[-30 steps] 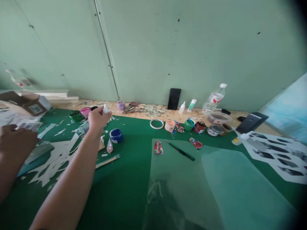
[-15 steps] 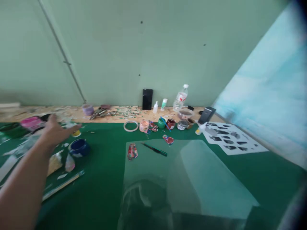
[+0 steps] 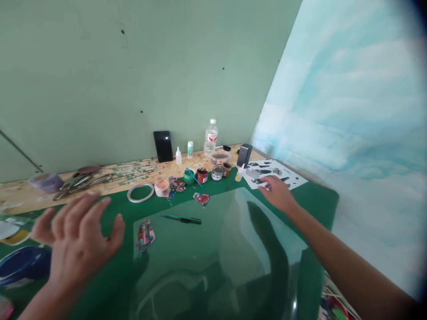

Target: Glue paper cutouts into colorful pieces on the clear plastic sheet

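Observation:
My left hand [image 3: 78, 231] hovers on the left with its fingers spread and nothing in them, beside the blue paint tub [image 3: 25, 264]. On the right, my right hand [image 3: 276, 193] reaches over the near edge of a white sheet with dark printed shapes [image 3: 293, 178]. Its fingers look loosely bent and hold nothing I can see. Just left of that hand stands a small glue bottle with a yellow label [image 3: 239, 174]. Between the hands lies a clear glass-like sheet [image 3: 213, 249], bearing a green craft knife [image 3: 183, 219] and a small colourful painted piece [image 3: 146, 234].
Behind the sheet stand a tape roll [image 3: 140, 193], a peach paint jar [image 3: 162, 187], a green jar [image 3: 189, 176] with a blue brush, and a red jar [image 3: 202, 175]. A phone [image 3: 163, 146], water bottle [image 3: 211, 138] and black box [image 3: 244, 154] stand along the back.
The view has turned right. My left hand has drawn back from the paint tubs at the far left. My right hand has come into view by the printed sheet.

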A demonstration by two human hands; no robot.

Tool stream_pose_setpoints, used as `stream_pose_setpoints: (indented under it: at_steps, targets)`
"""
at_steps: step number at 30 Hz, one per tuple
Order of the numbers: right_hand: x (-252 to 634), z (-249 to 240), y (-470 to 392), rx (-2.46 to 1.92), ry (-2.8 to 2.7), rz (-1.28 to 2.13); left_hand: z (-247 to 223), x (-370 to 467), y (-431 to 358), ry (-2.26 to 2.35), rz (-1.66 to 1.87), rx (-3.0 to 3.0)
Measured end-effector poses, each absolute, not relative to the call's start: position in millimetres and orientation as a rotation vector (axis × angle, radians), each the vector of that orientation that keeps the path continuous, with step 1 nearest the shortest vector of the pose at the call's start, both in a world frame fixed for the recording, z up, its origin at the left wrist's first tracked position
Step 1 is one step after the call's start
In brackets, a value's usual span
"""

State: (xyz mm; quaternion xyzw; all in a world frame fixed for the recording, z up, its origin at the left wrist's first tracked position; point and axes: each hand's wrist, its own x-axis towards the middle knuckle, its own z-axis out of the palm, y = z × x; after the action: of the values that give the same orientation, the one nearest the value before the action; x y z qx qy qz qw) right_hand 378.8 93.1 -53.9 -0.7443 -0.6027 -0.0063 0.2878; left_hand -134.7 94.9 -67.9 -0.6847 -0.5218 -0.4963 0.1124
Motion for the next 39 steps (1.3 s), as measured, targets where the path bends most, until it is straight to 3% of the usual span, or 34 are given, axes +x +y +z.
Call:
stream_pose_setpoints:
  at_steps: [6, 12, 17, 23, 26, 29, 31, 35, 39]
  targets:
    - [327, -59, 196, -2.106, -1.425, -0.059, -78, -106, 90, -1.222, -1.184, -2.17]
    - [264, -34, 146, -1.892, -1.454, -0.168, -62, -96, 72, -1.104, -1.046, -2.293]
    - [148, -10, 68, -1.353, -1.842, 0.717, -66, -80, 59, -1.124, -1.032, -2.635]
    - [101, -26, 81, -0.954, -1.91, 1.165, -73, -90, 64, -1.654, -1.495, -2.661]
    - [114, -52, 106, -1.19, -2.009, 0.856, -66, -98, 67, -1.919, -1.892, -2.629]
    - [119, -82, 119, -1.465, -2.249, 0.38, -59, -97, 67, -1.857, -2.33, -2.651]
    - [118, -97, 121, -1.465, -2.334, 0.25, -57, -94, 66, -1.791, -2.534, -2.699]
    - [116, -101, 116, -1.304, -2.175, 0.171, -55, -87, 63, -1.743, -2.855, -2.798]
    - [119, -88, 101, -1.214, -1.837, 0.369, -57, -82, 58, -1.87, -3.1, -2.825]
